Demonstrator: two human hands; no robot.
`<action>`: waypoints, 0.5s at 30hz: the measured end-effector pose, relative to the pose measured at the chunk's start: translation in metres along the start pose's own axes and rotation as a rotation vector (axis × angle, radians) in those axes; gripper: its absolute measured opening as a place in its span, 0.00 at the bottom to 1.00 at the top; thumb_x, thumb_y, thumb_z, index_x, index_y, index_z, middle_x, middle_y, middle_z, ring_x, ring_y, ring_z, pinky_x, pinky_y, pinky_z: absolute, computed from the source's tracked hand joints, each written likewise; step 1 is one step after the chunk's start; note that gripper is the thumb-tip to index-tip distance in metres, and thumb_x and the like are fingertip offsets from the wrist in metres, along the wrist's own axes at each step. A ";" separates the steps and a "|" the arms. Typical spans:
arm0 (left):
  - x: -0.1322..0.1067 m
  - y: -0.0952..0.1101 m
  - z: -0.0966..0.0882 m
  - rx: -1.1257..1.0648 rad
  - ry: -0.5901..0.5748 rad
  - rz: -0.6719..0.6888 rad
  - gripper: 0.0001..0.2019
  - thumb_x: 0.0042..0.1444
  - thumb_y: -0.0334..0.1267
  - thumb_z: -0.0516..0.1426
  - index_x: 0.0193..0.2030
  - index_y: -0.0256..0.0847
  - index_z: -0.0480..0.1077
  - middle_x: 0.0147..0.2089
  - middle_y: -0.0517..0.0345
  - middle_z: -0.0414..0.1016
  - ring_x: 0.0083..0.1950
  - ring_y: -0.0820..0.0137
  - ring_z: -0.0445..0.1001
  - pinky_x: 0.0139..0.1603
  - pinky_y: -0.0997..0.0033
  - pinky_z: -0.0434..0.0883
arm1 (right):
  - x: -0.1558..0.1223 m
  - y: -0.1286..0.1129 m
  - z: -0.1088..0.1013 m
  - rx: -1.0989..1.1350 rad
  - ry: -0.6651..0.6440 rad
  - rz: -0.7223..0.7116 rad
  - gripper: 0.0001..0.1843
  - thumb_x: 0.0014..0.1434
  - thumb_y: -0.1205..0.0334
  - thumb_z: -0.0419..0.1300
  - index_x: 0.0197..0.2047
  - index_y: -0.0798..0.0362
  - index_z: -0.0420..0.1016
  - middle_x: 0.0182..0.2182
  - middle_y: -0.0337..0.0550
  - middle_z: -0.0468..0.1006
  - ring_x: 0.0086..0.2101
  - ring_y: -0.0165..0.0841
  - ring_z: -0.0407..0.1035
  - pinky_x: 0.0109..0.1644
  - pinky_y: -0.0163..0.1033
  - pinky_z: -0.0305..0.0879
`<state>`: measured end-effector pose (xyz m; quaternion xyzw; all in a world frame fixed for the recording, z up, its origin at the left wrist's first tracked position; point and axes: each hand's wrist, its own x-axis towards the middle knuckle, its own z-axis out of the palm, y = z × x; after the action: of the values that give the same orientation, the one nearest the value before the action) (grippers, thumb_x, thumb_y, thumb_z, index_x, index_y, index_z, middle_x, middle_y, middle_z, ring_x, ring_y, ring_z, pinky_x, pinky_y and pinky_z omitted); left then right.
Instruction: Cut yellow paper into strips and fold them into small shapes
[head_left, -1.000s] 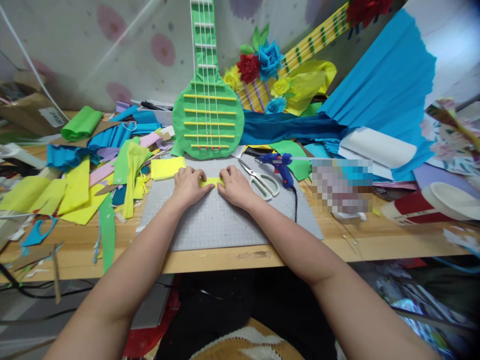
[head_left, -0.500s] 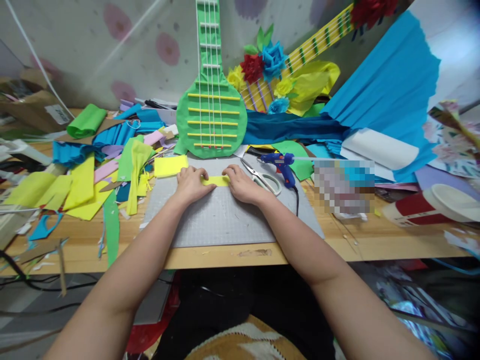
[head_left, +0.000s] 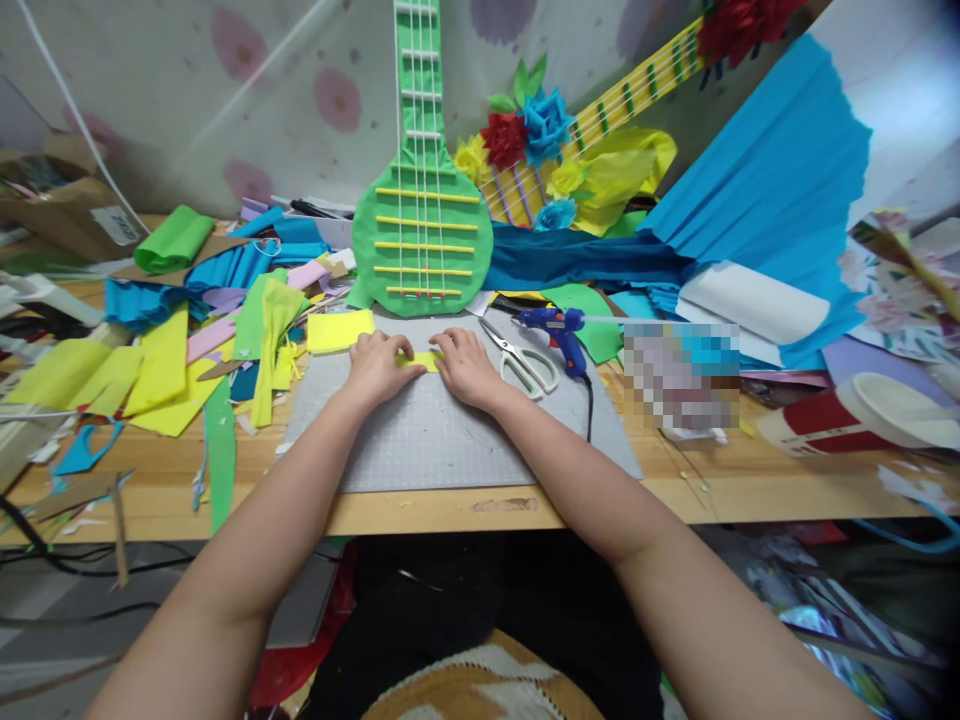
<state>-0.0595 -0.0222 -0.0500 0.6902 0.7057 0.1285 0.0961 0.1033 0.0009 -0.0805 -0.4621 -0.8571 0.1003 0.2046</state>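
A small yellow paper strip lies across the grey cutting mat. At its left end, my left hand is closed, thumb and curled fingers on the paper. My right hand bends its fingers over the strip's right end, its thumb mostly hidden. A folded yellow paper piece lies just beyond my left hand. To the right of my right hand are scissors with pale handles and a blue glue gun.
Behind the mat stands a green paper-covered lute shape with white strings. Coloured paper scraps cover the left of the table. On the right are a blue pleated paper sheet and a red-and-white cup lying tilted.
My right hand has moved slightly left, closer to my left hand, so less of the yellow strip shows between them. The view has shifted a little.
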 end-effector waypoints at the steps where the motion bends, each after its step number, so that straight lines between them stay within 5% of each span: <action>1: 0.000 -0.001 -0.001 0.008 -0.008 -0.005 0.15 0.47 0.50 0.58 0.38 0.46 0.72 0.44 0.48 0.68 0.52 0.53 0.62 0.51 0.56 0.58 | 0.000 0.001 0.000 -0.002 0.001 0.002 0.19 0.59 0.65 0.49 0.54 0.52 0.64 0.51 0.51 0.63 0.51 0.40 0.55 0.55 0.48 0.55; 12: -0.001 -0.025 -0.018 -0.058 -0.064 -0.120 0.09 0.44 0.40 0.60 0.35 0.46 0.71 0.35 0.57 0.74 0.42 0.61 0.69 0.43 0.64 0.63 | -0.001 -0.001 -0.003 -0.001 -0.024 0.020 0.19 0.60 0.65 0.50 0.54 0.53 0.64 0.51 0.53 0.63 0.51 0.41 0.55 0.55 0.48 0.55; 15: -0.003 -0.034 -0.025 -0.181 0.009 -0.169 0.06 0.45 0.35 0.58 0.33 0.45 0.71 0.33 0.58 0.74 0.37 0.65 0.70 0.38 0.68 0.64 | -0.001 -0.002 -0.003 -0.002 -0.016 0.022 0.18 0.59 0.65 0.51 0.53 0.53 0.65 0.51 0.53 0.64 0.51 0.41 0.56 0.54 0.49 0.55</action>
<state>-0.0990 -0.0272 -0.0373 0.6164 0.7471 0.1860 0.1653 0.1035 -0.0011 -0.0770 -0.4707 -0.8537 0.1051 0.1963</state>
